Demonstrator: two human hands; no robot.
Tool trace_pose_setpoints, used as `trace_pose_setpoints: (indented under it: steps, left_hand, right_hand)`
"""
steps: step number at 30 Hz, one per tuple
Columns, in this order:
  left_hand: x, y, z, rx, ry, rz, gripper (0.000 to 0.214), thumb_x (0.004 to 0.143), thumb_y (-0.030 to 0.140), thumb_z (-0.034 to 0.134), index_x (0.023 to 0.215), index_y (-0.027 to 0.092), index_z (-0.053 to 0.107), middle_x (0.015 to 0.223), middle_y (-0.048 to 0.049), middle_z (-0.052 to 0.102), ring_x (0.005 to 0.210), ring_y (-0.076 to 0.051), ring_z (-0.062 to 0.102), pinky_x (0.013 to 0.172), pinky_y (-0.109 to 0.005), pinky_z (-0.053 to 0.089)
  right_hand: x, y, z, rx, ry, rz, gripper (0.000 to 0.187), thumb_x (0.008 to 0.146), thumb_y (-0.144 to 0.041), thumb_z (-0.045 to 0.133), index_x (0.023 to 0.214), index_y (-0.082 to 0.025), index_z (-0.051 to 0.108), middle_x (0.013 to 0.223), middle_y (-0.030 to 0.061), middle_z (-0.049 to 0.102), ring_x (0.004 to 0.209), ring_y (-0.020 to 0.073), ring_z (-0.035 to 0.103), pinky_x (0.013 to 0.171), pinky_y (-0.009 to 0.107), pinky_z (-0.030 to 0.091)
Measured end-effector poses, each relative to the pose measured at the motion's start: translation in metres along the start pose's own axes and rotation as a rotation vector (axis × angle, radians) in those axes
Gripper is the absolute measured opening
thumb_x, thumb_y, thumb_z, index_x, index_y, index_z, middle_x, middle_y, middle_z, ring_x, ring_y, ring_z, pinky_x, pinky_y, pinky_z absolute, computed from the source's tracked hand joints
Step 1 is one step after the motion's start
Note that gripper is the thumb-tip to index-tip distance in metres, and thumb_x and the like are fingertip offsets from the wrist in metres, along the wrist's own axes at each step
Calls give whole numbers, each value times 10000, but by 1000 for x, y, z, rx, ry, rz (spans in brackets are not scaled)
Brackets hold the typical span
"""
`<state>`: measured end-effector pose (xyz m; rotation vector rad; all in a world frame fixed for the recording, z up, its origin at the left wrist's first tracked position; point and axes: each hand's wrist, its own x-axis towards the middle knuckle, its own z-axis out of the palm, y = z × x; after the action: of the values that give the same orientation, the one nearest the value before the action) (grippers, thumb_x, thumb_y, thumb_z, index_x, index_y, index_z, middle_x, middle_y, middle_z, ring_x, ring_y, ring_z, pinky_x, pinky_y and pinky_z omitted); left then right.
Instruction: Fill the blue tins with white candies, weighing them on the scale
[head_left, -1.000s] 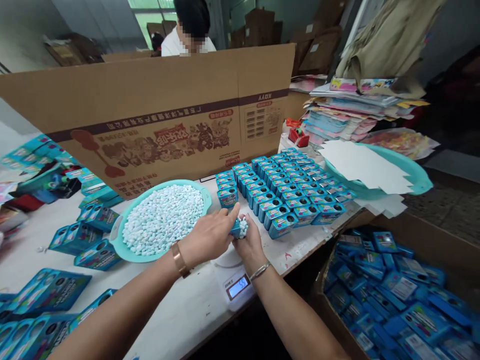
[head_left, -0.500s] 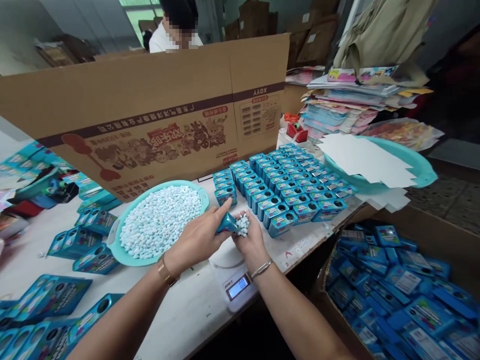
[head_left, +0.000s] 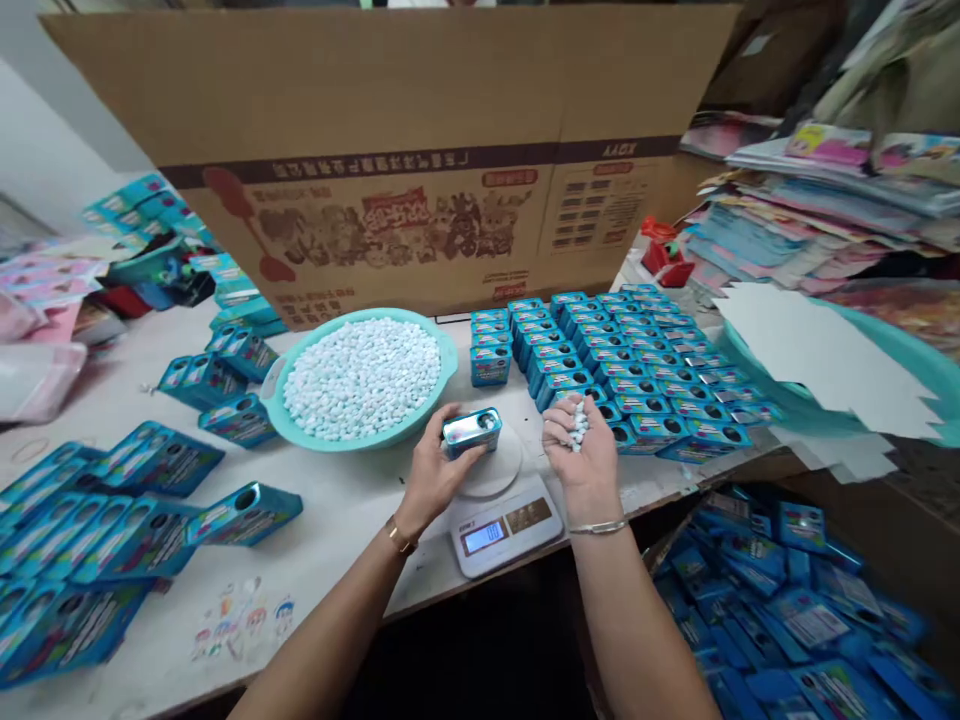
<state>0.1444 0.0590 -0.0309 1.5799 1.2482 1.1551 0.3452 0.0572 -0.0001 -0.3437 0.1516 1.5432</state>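
Observation:
My left hand (head_left: 433, 468) grips a small blue box (head_left: 471, 432) with a round hole in its top, holding it over the plate of a white digital scale (head_left: 517, 535). Pale candies show inside that hole. My right hand (head_left: 592, 468) is palm up with fingers curled around a small heap of pale blue and white candies (head_left: 578, 428). The scale's display looks like it reads 0.0. Left of the hands, a turquoise basin (head_left: 271, 405) is full of the same candies. Rows of upright blue boxes (head_left: 626, 385) stand behind and right of my right hand.
More blue boxes (head_left: 244, 515) stand on the left side of the table. A big cardboard sheet (head_left: 420, 90) rises along the back. A carton of blue boxes (head_left: 810, 600) sits below the right edge. A tape dispenser (head_left: 666, 262) and paper stacks (head_left: 750, 240) are at back right.
The box has been tipped back from over my right palm and now sits level above the scale. My hands have moved apart, with candies still in the right. The view has tilted down and shifted left.

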Motion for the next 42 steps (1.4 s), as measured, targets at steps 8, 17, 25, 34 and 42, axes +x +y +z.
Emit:
trace_pose_setpoints:
  steps: [8,17,25,34,42]
  left_hand:
    - [-47,10,-42,24,339,126,692,852,320,690,1457,267,359,1335,-124,590,1275,-258,547,1058,-444,455]
    - [-81,-2,-75,-16,479,42,595,846,317,683,1389,250,448,1226,-99,639,1152,-223,617,941,-376,531]
    - [-86,-9,-68,32,397,48,599,848,341,684,1390,265,442,1225,-104,635,1142,-239,622,904,-397,559]
    - [-40,18,-37,305,166,352,680,844,298,700,1440,253,375,1365,-129,526,1271,-280,522,1033,-462,488]
    - [-3,39,-14,363,98,450,599,845,277,687,1390,217,445,1304,-116,552,1236,-268,521,1043,-443,458]
  right_hand:
    - [-8,-5,6,-85,-40,17,245,1010,-322,400,813,-210,493,572,-70,431,390,67,391,291,144,252]
    - [-10,-2,9,-146,-81,8,204,995,-304,447,825,-207,505,590,-69,451,408,61,401,299,139,263]
    - [-7,2,15,-197,-113,18,208,998,-288,443,818,-206,509,574,-79,434,403,57,391,302,133,252]
    - [-12,-3,15,-184,-154,-1,151,971,-265,507,830,-211,497,586,-84,445,404,57,403,297,135,274]
    - [3,17,34,-207,-95,-40,221,947,-323,570,779,-206,488,546,-104,409,360,38,357,284,123,249]
